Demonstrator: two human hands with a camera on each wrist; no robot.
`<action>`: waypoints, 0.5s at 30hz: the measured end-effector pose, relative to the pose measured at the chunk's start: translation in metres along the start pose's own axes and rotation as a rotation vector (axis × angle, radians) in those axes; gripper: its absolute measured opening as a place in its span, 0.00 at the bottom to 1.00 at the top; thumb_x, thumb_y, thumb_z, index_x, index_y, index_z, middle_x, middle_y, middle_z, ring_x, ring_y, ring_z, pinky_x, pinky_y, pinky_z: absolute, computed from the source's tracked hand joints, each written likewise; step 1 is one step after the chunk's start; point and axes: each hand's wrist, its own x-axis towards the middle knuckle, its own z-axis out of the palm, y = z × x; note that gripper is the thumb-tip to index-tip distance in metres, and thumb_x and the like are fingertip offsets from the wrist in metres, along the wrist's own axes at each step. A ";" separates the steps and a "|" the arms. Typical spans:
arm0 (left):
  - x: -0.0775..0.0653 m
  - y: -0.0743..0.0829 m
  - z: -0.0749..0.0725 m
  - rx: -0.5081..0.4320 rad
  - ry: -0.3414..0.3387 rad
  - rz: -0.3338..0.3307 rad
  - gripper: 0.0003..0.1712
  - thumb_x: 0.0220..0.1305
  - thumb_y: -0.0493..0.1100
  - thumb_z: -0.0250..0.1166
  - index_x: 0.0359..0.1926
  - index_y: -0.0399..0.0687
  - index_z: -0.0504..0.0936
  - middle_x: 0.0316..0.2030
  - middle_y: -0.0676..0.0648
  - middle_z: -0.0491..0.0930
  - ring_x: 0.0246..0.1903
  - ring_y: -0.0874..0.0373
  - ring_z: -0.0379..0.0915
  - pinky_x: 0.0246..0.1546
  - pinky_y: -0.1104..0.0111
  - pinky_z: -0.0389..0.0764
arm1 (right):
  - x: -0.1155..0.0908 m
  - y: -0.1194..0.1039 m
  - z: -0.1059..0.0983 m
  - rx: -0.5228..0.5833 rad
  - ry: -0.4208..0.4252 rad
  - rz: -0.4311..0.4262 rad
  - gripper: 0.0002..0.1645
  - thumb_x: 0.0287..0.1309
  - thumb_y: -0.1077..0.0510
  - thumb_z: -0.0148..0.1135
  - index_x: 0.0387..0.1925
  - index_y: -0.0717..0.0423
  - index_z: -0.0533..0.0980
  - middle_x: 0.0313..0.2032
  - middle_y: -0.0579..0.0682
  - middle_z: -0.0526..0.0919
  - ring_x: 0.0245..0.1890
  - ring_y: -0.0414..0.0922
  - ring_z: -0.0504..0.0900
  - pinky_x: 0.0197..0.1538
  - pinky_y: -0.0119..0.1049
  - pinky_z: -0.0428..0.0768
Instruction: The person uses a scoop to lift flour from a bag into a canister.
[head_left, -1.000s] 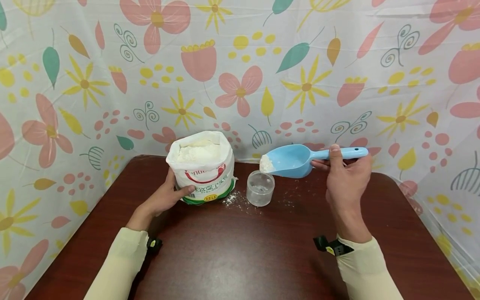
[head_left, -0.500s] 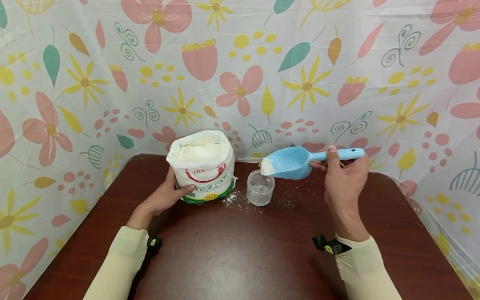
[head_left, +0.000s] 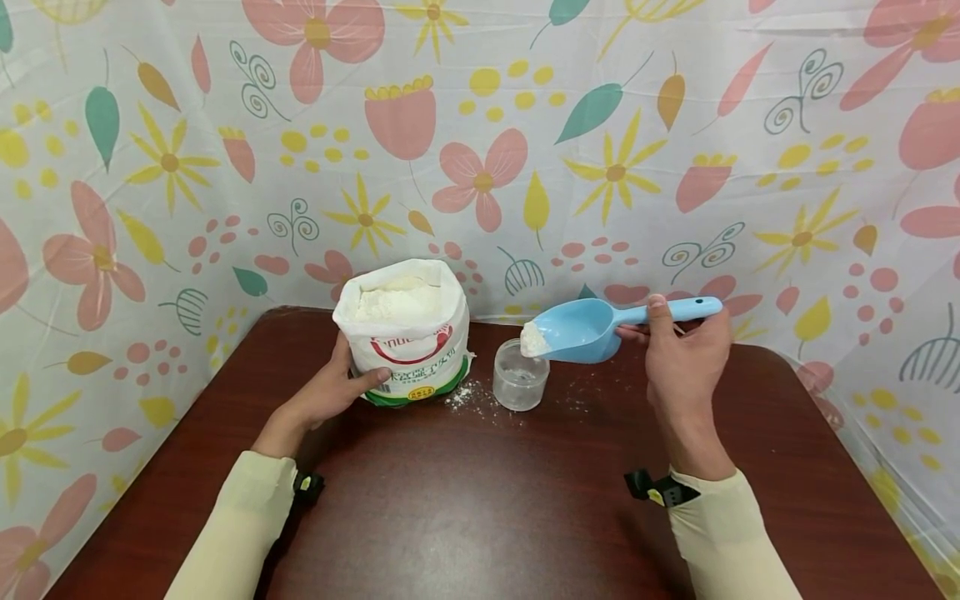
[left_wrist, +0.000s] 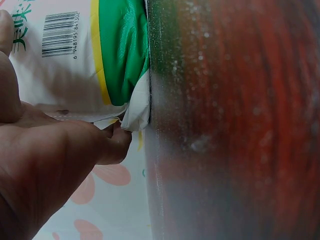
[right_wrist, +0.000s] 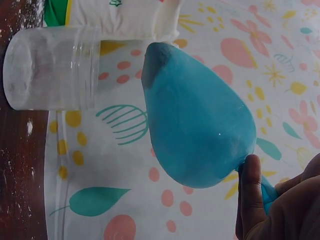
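Note:
An open white bag (head_left: 420, 362) with a green base, full of white flour (head_left: 401, 302), stands upright at the table's back. My left hand (head_left: 326, 393) holds its left side, thumb across the front; in the left wrist view fingers (left_wrist: 117, 145) reach behind its lower edge. To the bag's right is a clear round plastic jar (head_left: 519, 385), with no lid on it. My right hand (head_left: 686, 371) grips the handle of a light blue scoop (head_left: 577, 329). The scoop's tip, carrying a small heap of flour (head_left: 533, 340), hangs over the jar's mouth; the right wrist view shows its underside.
Spilled flour (head_left: 468, 397) dusts the dark wooden table (head_left: 450, 508) around the jar. A floral curtain (head_left: 480, 100) hangs directly behind the table and along its sides.
My right hand and the scoop have shifted slightly left and down, with the scoop's tip dipping lower over the jar. The left hand, bag and jar stay put.

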 end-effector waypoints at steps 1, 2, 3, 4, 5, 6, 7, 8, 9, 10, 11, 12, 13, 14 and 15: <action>0.000 0.000 0.000 0.000 0.001 0.001 0.59 0.75 0.45 0.69 0.79 0.85 0.31 0.78 0.49 0.51 0.79 0.46 0.43 0.75 0.35 0.50 | 0.000 0.000 0.000 -0.005 0.000 0.000 0.16 0.70 0.62 0.68 0.51 0.61 0.70 0.40 0.65 0.79 0.28 0.47 0.91 0.35 0.40 0.87; 0.000 0.000 0.000 0.001 0.001 0.002 0.59 0.75 0.45 0.69 0.79 0.86 0.30 0.78 0.49 0.50 0.79 0.46 0.43 0.75 0.36 0.50 | 0.000 0.001 0.000 -0.004 0.000 0.002 0.16 0.70 0.63 0.68 0.51 0.61 0.70 0.40 0.65 0.79 0.27 0.48 0.91 0.34 0.40 0.87; 0.000 0.000 0.000 0.002 0.002 0.002 0.60 0.75 0.45 0.69 0.79 0.86 0.30 0.78 0.49 0.50 0.79 0.46 0.42 0.75 0.36 0.49 | 0.000 0.001 0.000 -0.009 -0.001 0.003 0.15 0.70 0.63 0.68 0.51 0.61 0.70 0.39 0.65 0.79 0.27 0.47 0.91 0.34 0.40 0.87; 0.000 0.000 0.000 0.003 0.003 0.002 0.60 0.75 0.45 0.69 0.79 0.86 0.30 0.78 0.49 0.49 0.80 0.46 0.41 0.75 0.36 0.49 | 0.000 0.001 0.000 -0.011 -0.002 0.004 0.15 0.70 0.63 0.68 0.51 0.60 0.71 0.39 0.65 0.79 0.27 0.48 0.91 0.34 0.40 0.87; 0.000 0.000 0.000 0.004 0.004 0.002 0.60 0.75 0.45 0.69 0.79 0.86 0.30 0.79 0.49 0.49 0.80 0.46 0.41 0.75 0.36 0.49 | 0.000 0.002 0.000 -0.016 -0.003 0.005 0.15 0.70 0.63 0.67 0.50 0.60 0.71 0.39 0.64 0.79 0.27 0.48 0.91 0.34 0.40 0.87; 0.000 0.000 0.000 0.005 0.004 0.003 0.60 0.75 0.45 0.69 0.80 0.86 0.29 0.79 0.49 0.48 0.80 0.46 0.41 0.75 0.36 0.49 | 0.000 0.002 0.000 -0.018 -0.005 0.007 0.15 0.70 0.63 0.67 0.50 0.60 0.71 0.39 0.64 0.79 0.27 0.48 0.91 0.34 0.40 0.87; 0.000 0.000 0.000 0.006 0.005 0.003 0.60 0.75 0.45 0.69 0.80 0.86 0.29 0.79 0.50 0.47 0.80 0.46 0.40 0.75 0.36 0.49 | 0.000 0.002 0.000 -0.023 -0.006 0.009 0.14 0.70 0.63 0.67 0.50 0.59 0.71 0.38 0.64 0.79 0.27 0.47 0.91 0.34 0.41 0.87; -0.001 0.000 0.000 0.007 0.004 0.003 0.60 0.75 0.45 0.69 0.80 0.86 0.29 0.79 0.50 0.47 0.80 0.46 0.40 0.74 0.36 0.50 | 0.000 0.003 0.000 -0.024 -0.006 0.012 0.14 0.70 0.63 0.67 0.50 0.59 0.71 0.38 0.64 0.79 0.27 0.48 0.91 0.34 0.41 0.87; -0.001 0.000 0.000 0.007 0.004 0.004 0.60 0.75 0.45 0.69 0.80 0.86 0.29 0.79 0.50 0.47 0.80 0.47 0.41 0.74 0.36 0.50 | -0.001 0.003 0.000 -0.027 -0.007 0.015 0.14 0.70 0.62 0.67 0.50 0.59 0.70 0.38 0.64 0.78 0.27 0.48 0.90 0.34 0.41 0.87; -0.001 0.000 0.000 0.006 0.004 0.005 0.60 0.75 0.45 0.69 0.80 0.86 0.29 0.79 0.50 0.47 0.80 0.46 0.41 0.74 0.36 0.50 | -0.001 0.004 0.000 -0.030 -0.006 0.018 0.14 0.70 0.62 0.67 0.50 0.59 0.70 0.39 0.63 0.78 0.27 0.47 0.90 0.34 0.40 0.87; -0.001 0.001 0.000 0.004 0.002 0.006 0.60 0.75 0.45 0.69 0.80 0.86 0.29 0.79 0.50 0.47 0.80 0.46 0.41 0.74 0.36 0.50 | -0.001 0.004 0.000 -0.032 -0.007 0.021 0.15 0.70 0.62 0.67 0.50 0.59 0.70 0.39 0.63 0.78 0.26 0.47 0.90 0.34 0.40 0.87; -0.001 0.001 0.000 0.003 0.002 0.006 0.60 0.75 0.45 0.69 0.80 0.86 0.29 0.79 0.50 0.47 0.80 0.46 0.41 0.74 0.36 0.50 | -0.001 0.004 0.000 -0.037 -0.007 0.024 0.15 0.70 0.62 0.67 0.50 0.59 0.70 0.39 0.63 0.78 0.26 0.47 0.90 0.34 0.40 0.87; -0.001 0.001 0.000 0.003 0.002 0.006 0.60 0.75 0.45 0.69 0.80 0.86 0.29 0.79 0.50 0.47 0.80 0.46 0.41 0.74 0.36 0.50 | -0.001 0.005 0.000 -0.042 -0.007 0.025 0.15 0.71 0.62 0.67 0.50 0.59 0.70 0.39 0.62 0.78 0.27 0.47 0.90 0.34 0.40 0.87; -0.001 0.002 0.000 0.003 0.002 0.005 0.61 0.75 0.45 0.69 0.80 0.86 0.29 0.79 0.50 0.48 0.80 0.46 0.41 0.74 0.36 0.50 | -0.001 0.005 0.000 -0.050 -0.008 0.027 0.15 0.71 0.62 0.67 0.50 0.59 0.69 0.39 0.62 0.78 0.27 0.47 0.90 0.34 0.40 0.87; -0.001 0.002 0.000 0.003 0.003 0.005 0.60 0.75 0.45 0.69 0.79 0.86 0.29 0.79 0.49 0.48 0.80 0.46 0.41 0.75 0.36 0.49 | -0.001 0.005 0.000 -0.056 -0.009 0.030 0.15 0.71 0.61 0.67 0.50 0.59 0.69 0.39 0.61 0.78 0.27 0.47 0.90 0.34 0.40 0.87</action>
